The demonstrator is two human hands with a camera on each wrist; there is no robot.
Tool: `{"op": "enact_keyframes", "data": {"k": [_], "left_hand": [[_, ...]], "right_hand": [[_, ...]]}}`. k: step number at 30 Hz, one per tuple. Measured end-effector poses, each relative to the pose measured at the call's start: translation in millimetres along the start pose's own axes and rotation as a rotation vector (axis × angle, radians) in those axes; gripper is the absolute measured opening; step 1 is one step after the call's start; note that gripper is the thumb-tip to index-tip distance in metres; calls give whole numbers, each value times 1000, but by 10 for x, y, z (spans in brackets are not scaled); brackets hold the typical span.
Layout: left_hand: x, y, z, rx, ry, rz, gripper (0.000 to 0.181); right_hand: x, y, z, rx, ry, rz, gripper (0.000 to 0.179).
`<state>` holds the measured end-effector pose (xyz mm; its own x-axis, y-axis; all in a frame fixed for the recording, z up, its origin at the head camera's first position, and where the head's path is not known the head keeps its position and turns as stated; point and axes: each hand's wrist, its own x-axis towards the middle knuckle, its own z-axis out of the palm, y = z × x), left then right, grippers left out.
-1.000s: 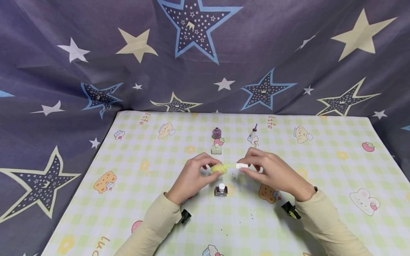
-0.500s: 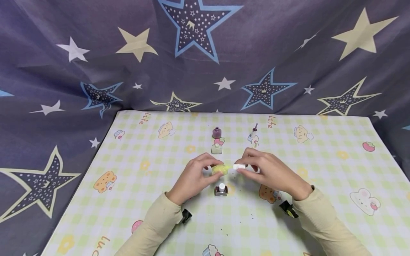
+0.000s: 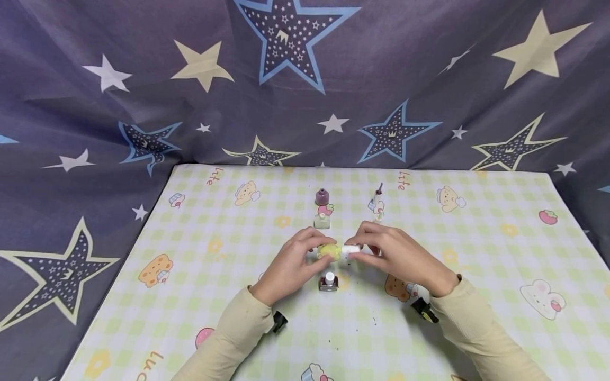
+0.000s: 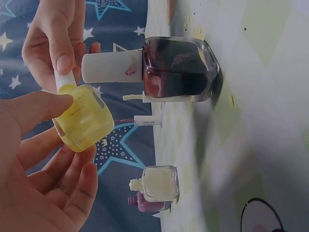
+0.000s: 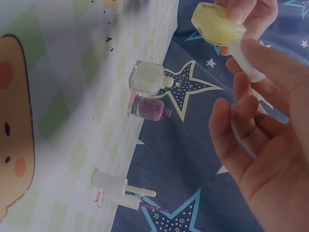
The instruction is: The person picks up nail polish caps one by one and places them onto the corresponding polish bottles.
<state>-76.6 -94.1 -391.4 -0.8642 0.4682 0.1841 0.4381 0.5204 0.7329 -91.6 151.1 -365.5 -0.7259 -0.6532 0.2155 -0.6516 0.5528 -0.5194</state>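
Held on its side above the table is a yellow nail polish bottle [image 4: 86, 118], gripped between the thumb and fingers of my left hand [image 3: 292, 260]. My right hand [image 3: 399, 256] pinches its white cap [image 5: 246, 62], which sits against the bottle's neck; whether it is fully screwed on cannot be seen. Just nearer than the hands stands a capped dark red nail polish bottle [image 3: 329, 282]. Beyond them are an uncapped pale polish bottle [image 5: 147, 77] and an uncapped purple polish bottle [image 3: 322, 197].
Two white caps stand brush-up to the right of the uncapped bottles: one with a purple brush [image 3: 378, 197], one with a pale brush [image 5: 140, 190]. Dark specks dot the checked tablecloth [image 3: 267, 338]. A star-patterned curtain [image 3: 305, 106] hangs behind the table.
My right hand has moved left with the cap, and the yellow brush has gone into the bottle. The cap now meets the neck. The left hand has shifted slightly right.
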Motion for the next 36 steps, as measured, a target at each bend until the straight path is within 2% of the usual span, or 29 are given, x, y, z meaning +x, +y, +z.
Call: {"op": "enact_keyframes", "data": {"k": [13,27,33,36], "left_hand": [[3,13,31,4,16,-15,27],[-12,41,57,22,60,25,26],[-16,27,39,39,44,-7,27],[-16,15,24,40,42,-30,28]], "right_hand": [[30,16,38,-16,-7,4,18],[49,22,117,-28,12,63,33],[14,17,79,-51,24,65,23],[-25,24,19,-43,34,39,29]]}}
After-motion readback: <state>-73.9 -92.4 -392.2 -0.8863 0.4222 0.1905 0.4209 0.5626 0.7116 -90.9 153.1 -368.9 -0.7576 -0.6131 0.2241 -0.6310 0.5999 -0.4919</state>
